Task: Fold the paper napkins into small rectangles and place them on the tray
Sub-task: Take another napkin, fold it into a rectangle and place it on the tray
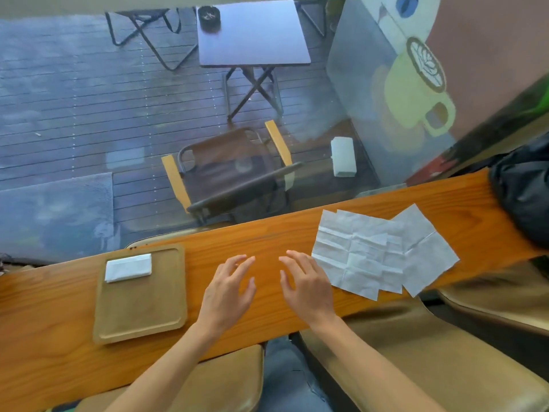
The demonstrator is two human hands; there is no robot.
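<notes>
Head view: both hands, left (227, 288) and right (309, 285), hover spread and empty over counter (59, 367), centre frame. Unfolded napkins (383, 251) lie right of centre; one folded napkin (128, 267) on tray (139, 316), lower left. Thin, limp, tear-prone paper; probably best pinched at corners.

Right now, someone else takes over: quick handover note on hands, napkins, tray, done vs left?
Left hand and right hand: both open, empty, fingers spread above the orange wooden counter.
Brown rectangular wooden tray: to the left of the hands, holding one folded white napkin rectangle at its far end.
Unfolded creased white paper napkins: overlapping flat to the right of the right hand.
Done: one napkin folded and placed.
Left: fold the remaining sheets and put them on the tray.
</notes>
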